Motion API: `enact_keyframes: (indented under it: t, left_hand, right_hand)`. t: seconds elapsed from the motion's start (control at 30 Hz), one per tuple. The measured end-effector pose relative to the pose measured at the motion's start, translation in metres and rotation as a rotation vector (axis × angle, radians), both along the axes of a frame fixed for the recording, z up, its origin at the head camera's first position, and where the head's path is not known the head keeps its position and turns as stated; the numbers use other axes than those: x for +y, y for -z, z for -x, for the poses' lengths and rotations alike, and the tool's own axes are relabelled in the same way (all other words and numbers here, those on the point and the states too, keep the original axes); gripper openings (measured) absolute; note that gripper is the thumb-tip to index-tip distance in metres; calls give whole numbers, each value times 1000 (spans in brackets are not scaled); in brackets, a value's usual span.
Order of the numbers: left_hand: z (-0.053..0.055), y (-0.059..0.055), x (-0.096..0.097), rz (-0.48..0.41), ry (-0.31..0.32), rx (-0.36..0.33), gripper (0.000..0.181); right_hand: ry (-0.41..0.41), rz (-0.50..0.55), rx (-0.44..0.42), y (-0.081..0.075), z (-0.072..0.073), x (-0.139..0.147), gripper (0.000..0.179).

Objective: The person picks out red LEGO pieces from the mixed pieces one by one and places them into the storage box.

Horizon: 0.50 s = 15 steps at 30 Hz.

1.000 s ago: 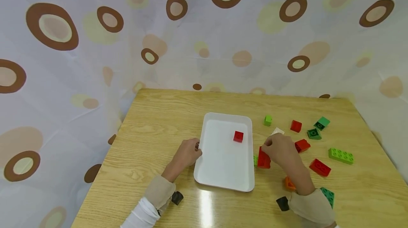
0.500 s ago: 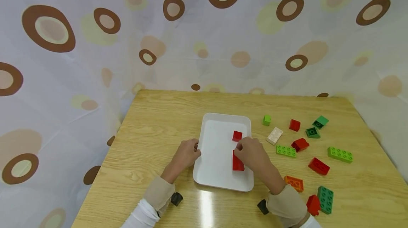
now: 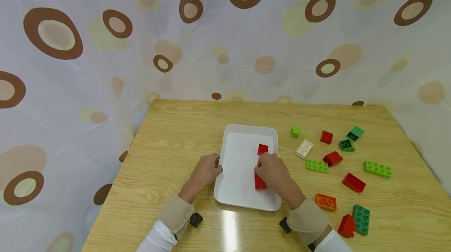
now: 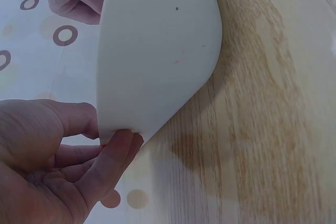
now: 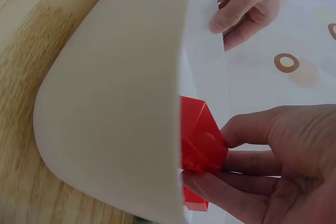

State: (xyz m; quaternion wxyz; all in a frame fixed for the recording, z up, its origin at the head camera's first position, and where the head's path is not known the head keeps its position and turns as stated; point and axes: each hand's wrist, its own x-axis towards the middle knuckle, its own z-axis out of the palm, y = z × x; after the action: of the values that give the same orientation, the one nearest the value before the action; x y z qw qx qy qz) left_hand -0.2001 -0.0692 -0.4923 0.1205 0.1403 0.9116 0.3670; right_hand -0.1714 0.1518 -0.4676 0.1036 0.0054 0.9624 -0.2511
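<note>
A white tray [image 3: 236,158] lies on the table in the middle of the head view. My left hand [image 3: 206,171] pinches its left rim; the left wrist view shows thumb and fingers on the tray wall [image 4: 152,61]. Inside the tray's right half, my right hand [image 3: 276,175] holds a red toy brick [image 3: 260,183], partly hidden by the fingers. From the right wrist, that brick [image 5: 203,135] shows between thumb and fingers, with the tray wall covering part of it. A small red brick [image 3: 262,149] sits farther back in the tray.
Right of the tray lie loose bricks: a light green one [image 3: 317,166], a white one [image 3: 304,149], an orange one [image 3: 325,202], a dark green one [image 3: 361,219] and several red ones, such as this red brick [image 3: 354,182]. A patterned cloth [image 3: 267,29] hangs behind the table.
My right hand has moved left with the red brick, from beside the tray to inside it, then slightly farther left. The left hand stays at the tray's rim.
</note>
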Motion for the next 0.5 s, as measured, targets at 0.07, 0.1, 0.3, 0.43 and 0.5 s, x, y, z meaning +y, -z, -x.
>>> enact_keyframes:
  t: [0.07,0.1,0.3,0.43,0.5]
  left_hand:
    - [1,0,0,-1,0,2,27]
    - [1,0,0,0,-1,1,28]
    - [0,1,0,3,-9,-8,29]
    - [1,1,0,4,-13,-13,29]
    - [1,1,0,3,-13,-12,29]
  right_hand:
    - [-3,-7,7,1,1,1,10]
    - [-6,-10,11,2,2,1,10]
    - [-20,-14,33,8,4,5,10]
    - [-19,-17,46,9,4,6,10]
    - [-19,-21,48,9,5,7,11]
